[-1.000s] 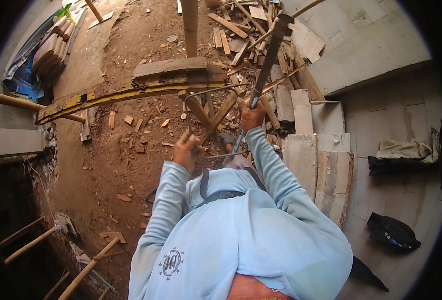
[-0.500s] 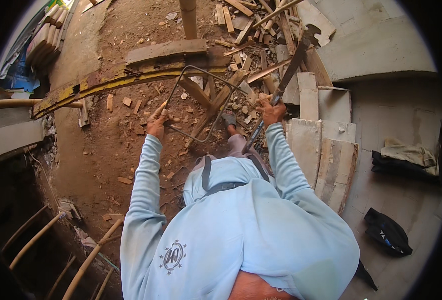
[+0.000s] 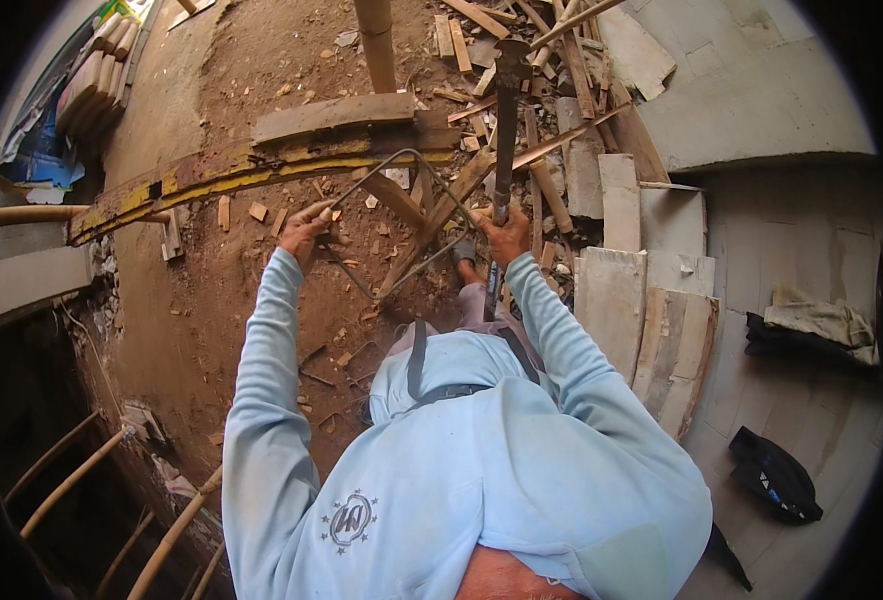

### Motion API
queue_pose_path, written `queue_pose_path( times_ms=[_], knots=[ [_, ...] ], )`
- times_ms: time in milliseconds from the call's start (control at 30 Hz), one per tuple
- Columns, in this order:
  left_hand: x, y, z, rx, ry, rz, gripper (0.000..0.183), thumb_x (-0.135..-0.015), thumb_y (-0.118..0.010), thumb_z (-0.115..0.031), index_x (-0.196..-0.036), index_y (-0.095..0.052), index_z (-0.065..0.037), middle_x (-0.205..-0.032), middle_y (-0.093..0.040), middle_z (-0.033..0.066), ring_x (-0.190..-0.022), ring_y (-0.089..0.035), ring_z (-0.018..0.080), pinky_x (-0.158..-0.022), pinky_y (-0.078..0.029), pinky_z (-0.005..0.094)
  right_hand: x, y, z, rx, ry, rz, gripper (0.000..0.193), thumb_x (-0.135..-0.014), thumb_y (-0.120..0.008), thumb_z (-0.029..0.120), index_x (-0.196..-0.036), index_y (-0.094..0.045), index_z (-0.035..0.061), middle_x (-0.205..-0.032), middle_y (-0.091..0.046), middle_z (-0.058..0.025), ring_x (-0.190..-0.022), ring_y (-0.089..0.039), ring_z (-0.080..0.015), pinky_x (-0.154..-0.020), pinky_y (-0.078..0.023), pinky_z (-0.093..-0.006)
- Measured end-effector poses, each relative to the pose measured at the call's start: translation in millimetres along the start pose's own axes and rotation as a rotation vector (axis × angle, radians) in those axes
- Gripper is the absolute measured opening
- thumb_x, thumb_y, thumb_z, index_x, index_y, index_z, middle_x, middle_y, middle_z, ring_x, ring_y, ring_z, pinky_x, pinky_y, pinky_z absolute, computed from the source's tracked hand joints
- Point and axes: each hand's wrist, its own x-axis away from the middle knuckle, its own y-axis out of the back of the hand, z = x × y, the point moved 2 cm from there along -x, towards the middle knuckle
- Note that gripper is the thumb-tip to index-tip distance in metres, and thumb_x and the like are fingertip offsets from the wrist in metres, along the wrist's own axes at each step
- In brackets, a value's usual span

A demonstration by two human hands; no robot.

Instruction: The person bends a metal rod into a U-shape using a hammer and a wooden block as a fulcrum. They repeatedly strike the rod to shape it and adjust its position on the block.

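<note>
My left hand (image 3: 307,232) is closed on the left corner of a rebar stirrup (image 3: 408,152), a thin steel rod bent into a four-sided loop. The loop is held up in front of me, tilted like a diamond. My right hand (image 3: 506,236) grips a long metal bar tool (image 3: 507,120) with a dark flat upper part and a widened head; its lower shaft runs down past my wrist. The right fingers are close to the stirrup's right corner; whether they touch it I cannot tell. Below the loop my foot (image 3: 468,262) stands on the dirt.
A yellow-edged, rusty beam (image 3: 212,170) crosses ahead, with a wooden plank (image 3: 332,118) on it. A bamboo post (image 3: 377,45) rises behind. Scrap wood (image 3: 562,60) lies at the far right, pale boards (image 3: 610,300) nearer. Bamboo poles (image 3: 72,480) lean at lower left.
My right hand has moved left toward the stirrup, and the bar tool has swung from slanting right to nearly upright. The stirrup has shifted slightly and lower in view.
</note>
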Motion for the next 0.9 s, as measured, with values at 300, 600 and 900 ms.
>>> queue_pose_path(
  times_ms=[300, 600, 900],
  knots=[
    [-17, 4, -42, -0.187, 0.126, 0.034, 0.047, -0.099, -0.056, -0.027, -0.139, -0.045, -0.007, -0.086, -0.058, 0.0053, -0.083, -0.070, 0.0250, -0.070, -0.063, 0.0491, 5, -8, 7, -0.057, -0.018, 0.046, 0.017, -0.084, -0.077, 0.013, -0.086, -0.064, 0.0021, -0.072, -0.065, -0.0012, -0.063, -0.059, -0.0095, -0.059, -0.048, -0.0254],
    [-16, -8, -33, 0.248, -0.044, 0.077, 0.089, -0.091, -0.043, -0.069, -0.154, -0.015, -0.013, -0.145, -0.040, 0.0214, -0.127, -0.048, 0.0378, -0.104, -0.042, 0.0578, 6, -8, -9, -0.147, -0.069, 0.044, 0.013, -0.082, -0.076, 0.005, -0.089, -0.066, -0.0003, -0.078, -0.069, -0.0056, -0.067, -0.064, -0.0117, -0.061, -0.052, -0.0263],
    [21, -37, 0, 0.569, -0.242, -0.119, 0.057, -0.103, -0.037, -0.041, -0.142, -0.035, 0.000, -0.130, -0.056, 0.0210, -0.114, -0.059, 0.0322, -0.099, -0.050, 0.0451, 24, -22, 30, 0.015, -0.014, -0.142, 0.011, -0.082, -0.072, 0.008, -0.088, -0.067, -0.0006, -0.075, -0.068, -0.0052, -0.065, -0.063, -0.0135, -0.060, -0.051, -0.0302]
  ],
)
